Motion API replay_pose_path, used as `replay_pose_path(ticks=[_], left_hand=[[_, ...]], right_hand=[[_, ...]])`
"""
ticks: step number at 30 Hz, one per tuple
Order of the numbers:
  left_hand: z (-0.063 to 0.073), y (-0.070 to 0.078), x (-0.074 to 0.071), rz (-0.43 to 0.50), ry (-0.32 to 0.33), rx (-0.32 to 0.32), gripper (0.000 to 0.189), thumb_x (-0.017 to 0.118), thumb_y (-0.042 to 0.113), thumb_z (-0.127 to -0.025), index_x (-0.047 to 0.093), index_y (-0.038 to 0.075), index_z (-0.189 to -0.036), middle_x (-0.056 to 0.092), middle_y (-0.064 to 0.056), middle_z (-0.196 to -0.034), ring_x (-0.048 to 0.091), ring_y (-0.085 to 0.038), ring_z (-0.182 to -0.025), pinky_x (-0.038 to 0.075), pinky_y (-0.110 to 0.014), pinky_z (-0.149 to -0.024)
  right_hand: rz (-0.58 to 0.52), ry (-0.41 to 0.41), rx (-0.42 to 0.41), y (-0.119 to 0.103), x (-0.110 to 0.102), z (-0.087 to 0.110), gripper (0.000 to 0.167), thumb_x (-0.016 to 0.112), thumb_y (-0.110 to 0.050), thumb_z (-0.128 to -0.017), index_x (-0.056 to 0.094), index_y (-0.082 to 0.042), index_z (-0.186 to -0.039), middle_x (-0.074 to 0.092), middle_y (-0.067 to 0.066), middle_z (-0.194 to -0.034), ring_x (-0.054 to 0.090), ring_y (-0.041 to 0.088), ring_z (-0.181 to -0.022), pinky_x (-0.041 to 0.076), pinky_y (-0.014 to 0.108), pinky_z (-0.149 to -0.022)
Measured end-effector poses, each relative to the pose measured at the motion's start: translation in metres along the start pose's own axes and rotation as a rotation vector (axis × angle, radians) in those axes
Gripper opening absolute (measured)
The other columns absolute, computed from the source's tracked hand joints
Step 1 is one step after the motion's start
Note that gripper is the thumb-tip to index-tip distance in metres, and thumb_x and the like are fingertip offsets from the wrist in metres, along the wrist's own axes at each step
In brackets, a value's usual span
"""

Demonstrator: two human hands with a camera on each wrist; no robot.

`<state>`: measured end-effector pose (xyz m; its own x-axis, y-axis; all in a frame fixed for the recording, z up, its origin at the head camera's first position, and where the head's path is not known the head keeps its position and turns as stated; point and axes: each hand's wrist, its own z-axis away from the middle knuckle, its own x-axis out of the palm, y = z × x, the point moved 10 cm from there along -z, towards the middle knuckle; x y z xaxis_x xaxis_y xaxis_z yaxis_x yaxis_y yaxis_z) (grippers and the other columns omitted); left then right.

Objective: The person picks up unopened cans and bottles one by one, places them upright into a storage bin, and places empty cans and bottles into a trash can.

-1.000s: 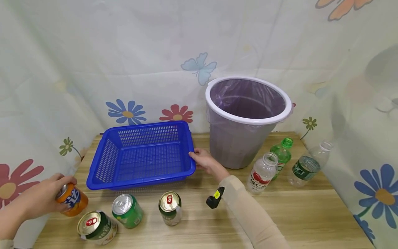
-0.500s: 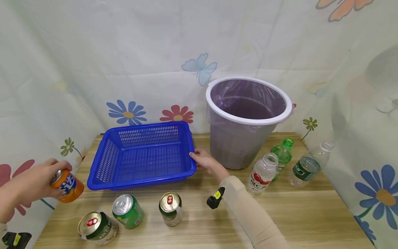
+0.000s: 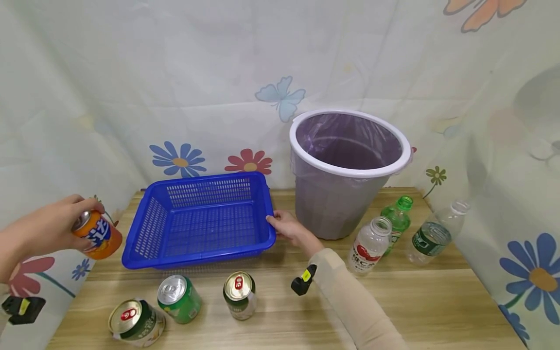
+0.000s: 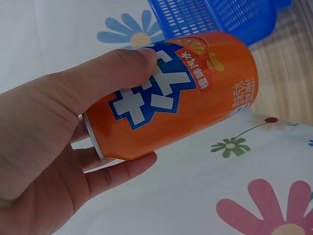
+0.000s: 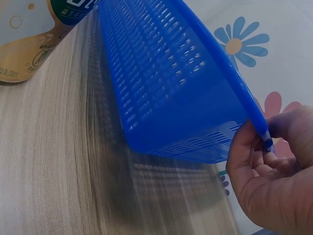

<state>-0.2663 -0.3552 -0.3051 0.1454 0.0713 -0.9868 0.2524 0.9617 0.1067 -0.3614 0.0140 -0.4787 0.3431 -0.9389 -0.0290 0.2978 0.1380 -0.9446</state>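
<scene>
An orange soda can (image 3: pixel 103 235) is gripped near its top by my left hand (image 3: pixel 52 227), lifted above the table at the left of the basket. In the left wrist view the thumb lies across the label of the can (image 4: pixel 195 93) and other fingers support it from below. The blue plastic basket (image 3: pixel 210 252) stands on the table, with nothing inside it. My right hand (image 3: pixel 289 226) pinches the basket's right rim; the right wrist view shows thumb and fingers of that hand (image 5: pixel 269 181) curled round the edge.
In front of the basket stand a green can (image 3: pixel 179 299), a squat can with a red tab (image 3: pixel 137 323) and a similar can (image 3: pixel 239 295). A lined grey bin (image 3: pixel 332 204) is behind my right hand. A clear bottle (image 3: pixel 369 245), green bottle (image 3: pixel 395 216) and labelled bottle (image 3: pixel 433 238) stand right.
My left hand has raised the orange soda can higher, from near the tabletop to beside the basket's left rim. The right hand, the basket and the other cans stay put.
</scene>
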Motion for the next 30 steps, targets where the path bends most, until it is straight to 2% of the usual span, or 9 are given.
replay_pose_path(ticks=[8,16,21,30], left_hand=[[-0.014,0.023,-0.009,0.004,-0.023,0.039,0.06,0.083,0.008,-0.062,0.05,0.002,-0.112,0.05,-0.022,-0.099,0.058,-0.03,-0.078,0.055,-0.043,-0.061],[-0.035,0.041,-0.017,-0.005,-0.014,0.089,0.057,0.082,0.009,-0.063,0.052,0.004,-0.111,0.051,-0.018,-0.097,0.058,-0.025,-0.078,0.056,-0.04,-0.061],[-0.045,0.047,-0.019,-0.01,-0.017,0.093,0.055,0.081,0.008,-0.064,0.053,0.005,-0.111,0.051,-0.018,-0.097,0.057,-0.026,-0.08,0.056,-0.041,-0.062],[-0.057,0.051,-0.019,-0.025,-0.01,0.107,0.055,0.08,0.011,-0.067,0.052,0.005,-0.113,0.052,-0.019,-0.1,0.057,-0.027,-0.081,0.055,-0.043,-0.065]], right_hand=[[0.012,-0.005,0.0,-0.002,0.001,0.003,0.027,0.045,-0.014,-0.097,0.047,0.006,-0.114,0.059,0.017,-0.099,0.061,0.019,-0.078,0.056,0.031,-0.066],[0.025,0.014,0.011,-0.001,-0.004,-0.001,0.025,0.045,-0.016,-0.097,0.048,0.003,-0.112,0.06,0.017,-0.101,0.063,0.019,-0.079,0.056,0.035,-0.07],[0.025,0.01,0.008,-0.001,-0.003,0.0,0.025,0.045,-0.015,-0.097,0.048,0.004,-0.113,0.06,0.02,-0.103,0.063,0.02,-0.079,0.056,0.036,-0.071],[0.028,0.002,0.003,0.001,-0.001,-0.002,0.027,0.045,-0.015,-0.097,0.048,0.005,-0.114,0.06,0.017,-0.1,0.062,0.017,-0.076,0.056,0.03,-0.065]])
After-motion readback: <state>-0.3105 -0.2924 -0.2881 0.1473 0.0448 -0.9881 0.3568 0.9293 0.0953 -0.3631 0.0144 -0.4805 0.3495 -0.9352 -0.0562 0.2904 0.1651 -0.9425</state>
